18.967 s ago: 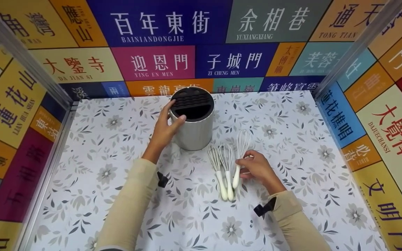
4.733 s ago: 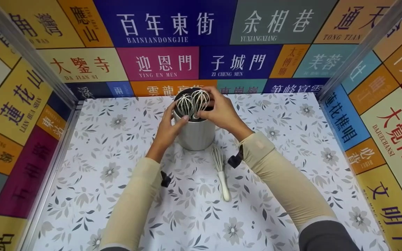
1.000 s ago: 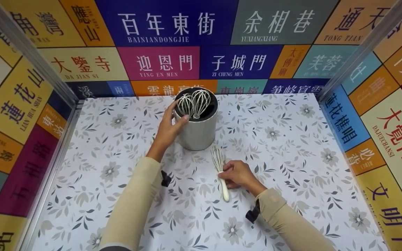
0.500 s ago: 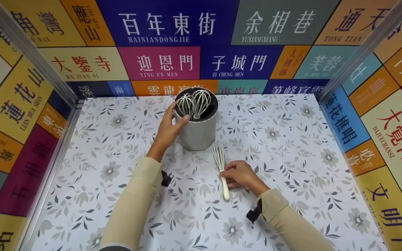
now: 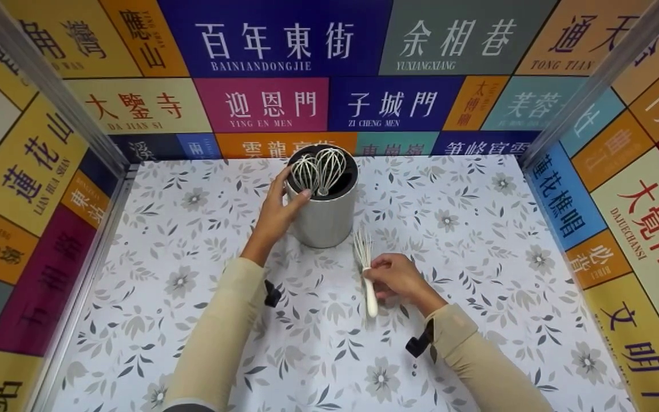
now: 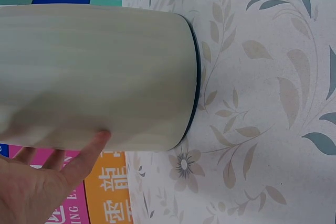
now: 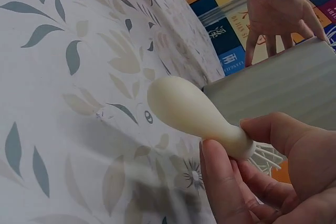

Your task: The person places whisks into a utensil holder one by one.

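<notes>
My right hand pinches a small whisk by the top of its cream handle, its wires pointing away from me. In the right wrist view the bulbous handle end hangs over the cloth, with the thumb and fingers at its neck. A silver-grey cylindrical utensil holder with a black inner rim stands upright at the back. Two other whisks stand in it, wire ends up. My left hand grips the holder's left side near the top, thumb at the front rim.
A white floral cloth covers the table. Printed panels wall the back and both sides, meeting at clear corner posts. Black wrist mounts stick out from the cuffs.
Two whisks have gone into the holder since the first frame. In the last second my right hand lifted the third from the cloth and moved it slightly toward the holder. The left hand stayed.
</notes>
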### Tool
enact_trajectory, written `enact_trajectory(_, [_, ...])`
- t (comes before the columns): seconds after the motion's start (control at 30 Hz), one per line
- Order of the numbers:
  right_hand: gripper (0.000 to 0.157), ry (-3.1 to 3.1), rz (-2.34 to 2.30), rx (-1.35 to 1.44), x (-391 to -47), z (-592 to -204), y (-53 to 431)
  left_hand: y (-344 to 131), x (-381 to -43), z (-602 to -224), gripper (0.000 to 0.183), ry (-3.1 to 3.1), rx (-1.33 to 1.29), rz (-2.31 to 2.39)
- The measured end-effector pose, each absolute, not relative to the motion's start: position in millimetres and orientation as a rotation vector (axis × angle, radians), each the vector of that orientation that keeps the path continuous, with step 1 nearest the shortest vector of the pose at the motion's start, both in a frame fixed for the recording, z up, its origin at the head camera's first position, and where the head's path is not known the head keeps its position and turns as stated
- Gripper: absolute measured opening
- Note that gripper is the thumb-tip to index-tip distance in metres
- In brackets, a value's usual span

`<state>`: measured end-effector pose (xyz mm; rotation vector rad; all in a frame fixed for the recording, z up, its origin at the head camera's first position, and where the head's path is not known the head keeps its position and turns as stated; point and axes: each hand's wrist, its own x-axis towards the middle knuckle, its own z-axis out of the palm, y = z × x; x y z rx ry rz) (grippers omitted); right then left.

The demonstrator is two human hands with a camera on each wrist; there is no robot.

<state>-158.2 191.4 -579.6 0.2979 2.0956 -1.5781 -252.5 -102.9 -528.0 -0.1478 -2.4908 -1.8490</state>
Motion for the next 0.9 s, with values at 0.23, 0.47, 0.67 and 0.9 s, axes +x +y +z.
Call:
enact_trajectory(0.23, [0.032, 2.059, -1.613, 0.283, -166, -564, 192, -103, -251, -527, 0.075, -2.508, -0.149, -1.860])
enact_trajectory(0.47, [0.031, 2.074, -1.633, 0.248, -174, -550, 192, -103, -251, -527, 0.074, -2.498, -0.150, -1.862])
enact_trajectory(0.67, [0.028, 2.059, -1.678, 0.237, -182, -539, 191, -103, -251, -527, 0.074, -2.491, -0.151, -1.865])
enact_trajectory(0.9, [0.027, 2.089, -1.701, 0.194, -190, -521, 193, -104, -251, -527, 0.074, -2.493, -0.149, -1.868])
